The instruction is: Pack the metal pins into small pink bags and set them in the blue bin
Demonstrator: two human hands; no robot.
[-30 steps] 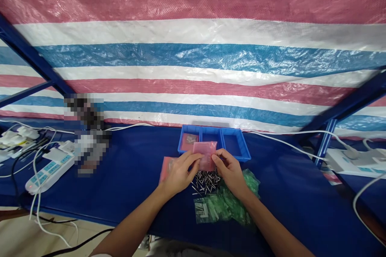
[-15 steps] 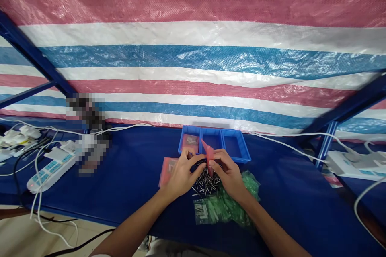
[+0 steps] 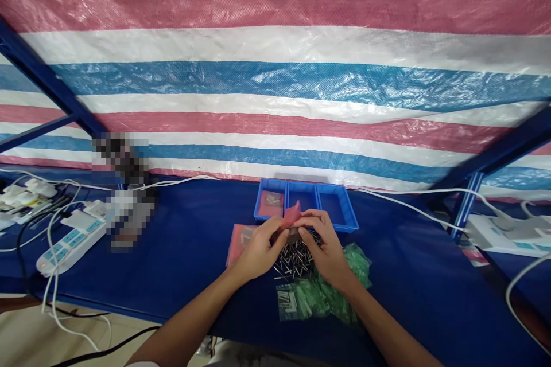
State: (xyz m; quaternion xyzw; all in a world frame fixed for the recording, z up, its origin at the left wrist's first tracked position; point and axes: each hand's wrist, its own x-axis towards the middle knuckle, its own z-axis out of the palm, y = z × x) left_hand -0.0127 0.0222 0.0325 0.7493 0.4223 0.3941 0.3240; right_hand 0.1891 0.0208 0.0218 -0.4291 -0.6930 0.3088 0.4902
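Between my hands is a small pink plastic bag (image 3: 292, 215), gripped at its near edge from both sides. My left hand (image 3: 260, 245) pinches its left part, and my right hand (image 3: 326, 243) pinches the right part. Below them lies a pile of dark, thin metal screws or pins (image 3: 295, 261) on the blue table (image 3: 181, 252). Pink bags (image 3: 236, 243) lie beside my left hand. Green plastic bags (image 3: 318, 298) with small pieces inside lie below and right of the pile, partly under my right forearm.
Behind my hands stands a blue tray (image 3: 344, 206) with three compartments; the left one holds a pink bag (image 3: 271, 204). Power strips (image 3: 73, 243) with cables lie at the left, and another (image 3: 508, 235) at the right. Striped sheeting hangs behind.
The pink bag in my hands has turned from narrow and edge-on to wider and flatter. My fingers have shifted slightly along its near edge.
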